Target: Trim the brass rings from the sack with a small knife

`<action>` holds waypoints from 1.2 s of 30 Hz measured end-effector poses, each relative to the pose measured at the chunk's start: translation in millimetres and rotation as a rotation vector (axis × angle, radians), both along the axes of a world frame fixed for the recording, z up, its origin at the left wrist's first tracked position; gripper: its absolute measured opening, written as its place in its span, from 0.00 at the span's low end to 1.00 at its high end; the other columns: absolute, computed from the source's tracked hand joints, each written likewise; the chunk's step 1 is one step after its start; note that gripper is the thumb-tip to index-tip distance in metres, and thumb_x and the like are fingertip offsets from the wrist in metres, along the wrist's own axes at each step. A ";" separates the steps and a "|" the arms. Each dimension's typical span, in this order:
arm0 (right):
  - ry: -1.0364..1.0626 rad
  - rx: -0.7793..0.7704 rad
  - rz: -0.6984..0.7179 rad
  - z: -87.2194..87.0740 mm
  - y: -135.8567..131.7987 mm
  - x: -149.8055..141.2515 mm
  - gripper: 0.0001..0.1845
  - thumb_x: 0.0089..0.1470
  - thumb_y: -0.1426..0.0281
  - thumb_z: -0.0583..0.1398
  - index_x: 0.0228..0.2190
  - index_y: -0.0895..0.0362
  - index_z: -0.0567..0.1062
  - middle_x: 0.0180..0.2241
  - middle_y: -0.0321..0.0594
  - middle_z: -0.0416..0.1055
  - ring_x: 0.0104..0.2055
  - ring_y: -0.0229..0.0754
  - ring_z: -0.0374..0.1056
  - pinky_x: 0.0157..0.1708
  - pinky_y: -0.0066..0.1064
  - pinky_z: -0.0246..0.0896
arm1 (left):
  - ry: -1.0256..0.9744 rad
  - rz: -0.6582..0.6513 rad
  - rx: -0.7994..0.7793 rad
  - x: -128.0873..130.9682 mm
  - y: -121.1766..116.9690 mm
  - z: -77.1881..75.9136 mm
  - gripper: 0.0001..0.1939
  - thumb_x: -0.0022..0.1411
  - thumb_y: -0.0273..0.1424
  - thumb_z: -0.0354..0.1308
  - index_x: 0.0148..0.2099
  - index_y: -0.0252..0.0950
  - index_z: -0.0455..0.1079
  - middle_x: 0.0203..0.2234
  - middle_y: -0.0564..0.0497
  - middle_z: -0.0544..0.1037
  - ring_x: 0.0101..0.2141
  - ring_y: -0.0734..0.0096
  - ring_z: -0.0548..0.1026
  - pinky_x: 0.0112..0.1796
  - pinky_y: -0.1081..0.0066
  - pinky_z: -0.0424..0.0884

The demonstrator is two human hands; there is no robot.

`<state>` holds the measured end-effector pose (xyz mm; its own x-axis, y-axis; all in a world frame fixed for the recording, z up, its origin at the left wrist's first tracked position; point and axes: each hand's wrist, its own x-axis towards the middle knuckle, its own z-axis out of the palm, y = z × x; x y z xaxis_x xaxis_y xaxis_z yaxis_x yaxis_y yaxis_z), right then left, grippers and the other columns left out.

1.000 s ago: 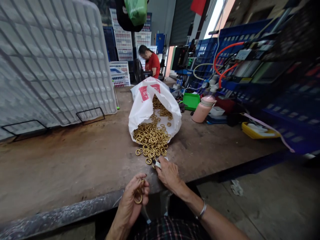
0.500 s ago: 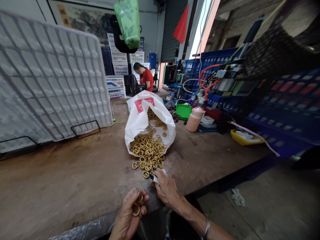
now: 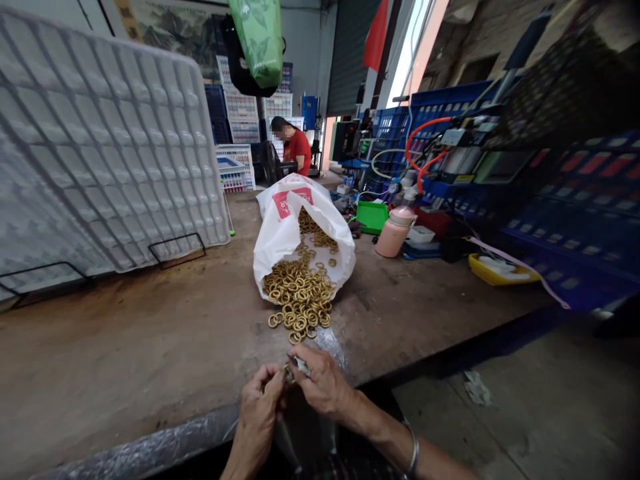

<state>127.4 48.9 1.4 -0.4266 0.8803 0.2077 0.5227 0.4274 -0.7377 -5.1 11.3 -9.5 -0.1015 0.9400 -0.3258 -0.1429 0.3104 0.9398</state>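
Note:
My left hand [image 3: 259, 408] is closed at the table's front edge, pinching a brass-coloured ring [image 3: 287, 375] between thumb and fingers. Close against it, my right hand [image 3: 327, 388] grips a small tool [image 3: 301, 365] with a dark tip and a pale handle. The tool's tip is at the ring, but whether the two touch is hard to see. Just beyond both hands, many similar rings [image 3: 300, 293] spill from the mouth of a white plastic bag [image 3: 273, 240] lying on its side.
The brown worktable [image 3: 200, 340] has a plastic-wrapped front edge. White ribbed trays [image 3: 125, 147] stand upright at left. To the right are a pink bottle [image 3: 395, 233], a green tray [image 3: 373, 217] and a yellow dish [image 3: 500, 272]. A person in red [image 3: 299, 150] sits at the back.
My right hand with the tool has drawn back from the pile to my left hand. The left hand has risen slightly and turned, bringing a ring up to the tool.

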 end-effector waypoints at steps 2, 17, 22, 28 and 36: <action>0.046 -0.052 -0.046 1.2 1.0 -1.8 0.06 0.54 0.71 0.51 0.29 0.56 0.67 0.25 0.33 0.65 0.27 0.34 0.60 0.28 0.25 0.52 | 0.068 0.037 0.038 -1.1 -1.1 1.9 0.20 0.49 0.49 0.57 0.26 0.35 0.64 0.12 0.59 0.61 0.14 0.81 0.56 0.16 0.79 0.53; 0.294 -0.446 -0.100 -2.6 -0.9 2.4 0.14 0.53 0.66 0.53 0.20 0.59 0.65 0.19 0.30 0.61 0.23 0.31 0.57 0.24 0.23 0.51 | 0.136 -0.015 0.198 4.5 -5.1 1.4 0.11 0.54 0.38 0.56 0.32 0.35 0.70 0.19 0.54 0.70 0.21 0.75 0.66 0.24 0.77 0.61; 0.288 -0.434 -0.119 -4.0 -2.0 3.8 0.10 0.51 0.67 0.53 0.21 0.58 0.65 0.19 0.29 0.59 0.23 0.31 0.55 0.23 0.23 0.50 | 0.059 -0.096 0.073 6.9 -7.7 5.3 0.17 0.53 0.44 0.56 0.35 0.34 0.68 0.17 0.56 0.67 0.16 0.80 0.60 0.17 0.79 0.57; 0.287 -0.450 -0.073 -1.1 -4.3 3.3 0.10 0.51 0.67 0.53 0.21 0.58 0.65 0.19 0.29 0.58 0.23 0.31 0.53 0.23 0.22 0.48 | -0.074 -0.150 0.029 5.6 -11.1 3.3 0.17 0.55 0.45 0.53 0.32 0.34 0.65 0.20 0.57 0.65 0.16 0.82 0.59 0.16 0.81 0.55; 0.293 -0.432 -0.065 4.7 -3.1 -2.8 0.10 0.54 0.68 0.51 0.26 0.58 0.69 0.20 0.30 0.62 0.23 0.32 0.57 0.24 0.22 0.51 | -0.225 -0.098 0.009 2.5 -14.1 2.7 0.16 0.53 0.44 0.56 0.31 0.35 0.63 0.19 0.58 0.64 0.16 0.83 0.57 0.16 0.81 0.54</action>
<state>124.6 45.8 6.1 -0.3466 0.9348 -0.0782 0.2838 0.0250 -0.9586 -2.6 -2.8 -6.9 0.0644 0.9446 -0.3218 -0.3190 0.3250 0.8903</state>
